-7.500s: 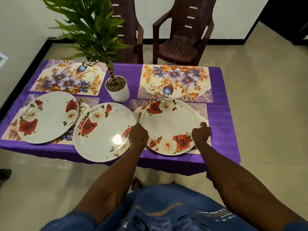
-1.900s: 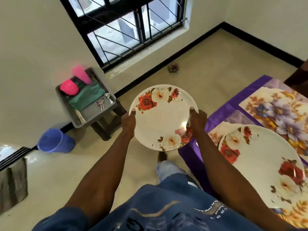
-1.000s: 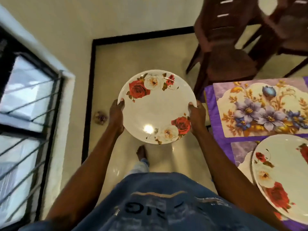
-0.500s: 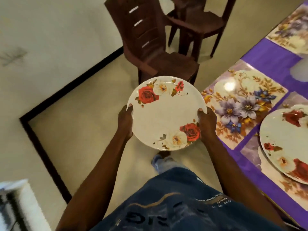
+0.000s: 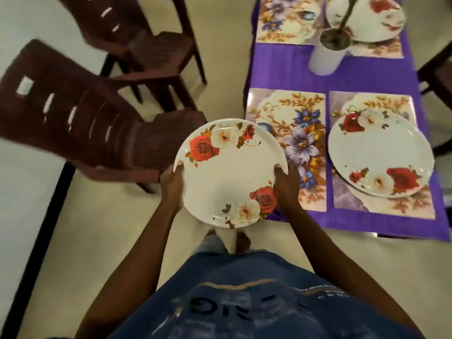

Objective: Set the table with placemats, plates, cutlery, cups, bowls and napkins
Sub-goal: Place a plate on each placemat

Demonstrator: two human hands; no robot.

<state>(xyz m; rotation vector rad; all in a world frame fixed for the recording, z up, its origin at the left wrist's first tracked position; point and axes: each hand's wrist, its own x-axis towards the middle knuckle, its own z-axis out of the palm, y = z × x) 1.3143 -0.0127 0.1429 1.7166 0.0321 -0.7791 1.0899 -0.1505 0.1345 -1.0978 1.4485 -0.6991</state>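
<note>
I hold a white plate with red and white roses (image 5: 230, 172) level in the air, over the floor at the left edge of the purple-clothed table (image 5: 288, 69). My left hand (image 5: 172, 184) grips its left rim and my right hand (image 5: 285, 185) its right rim. Just right of the plate lies a floral placemat (image 5: 293, 133) with nothing on it. Beside that, a second rose plate (image 5: 380, 155) rests on its own placemat (image 5: 415, 206). At the far end sit another bare placemat (image 5: 281, 20) and a third plate (image 5: 374, 23).
Two dark brown plastic chairs (image 5: 80, 123) (image 5: 151, 37) stand on the tiled floor to the left, close to the plate. A white plant pot (image 5: 325, 55) stands mid-table. A dark chair edge (image 5: 437, 69) shows at the right.
I have carried the plate round the table end; the view has swung so the table now lies to my right, with the empty placemat right beside the plate. Both hands keep their grip.
</note>
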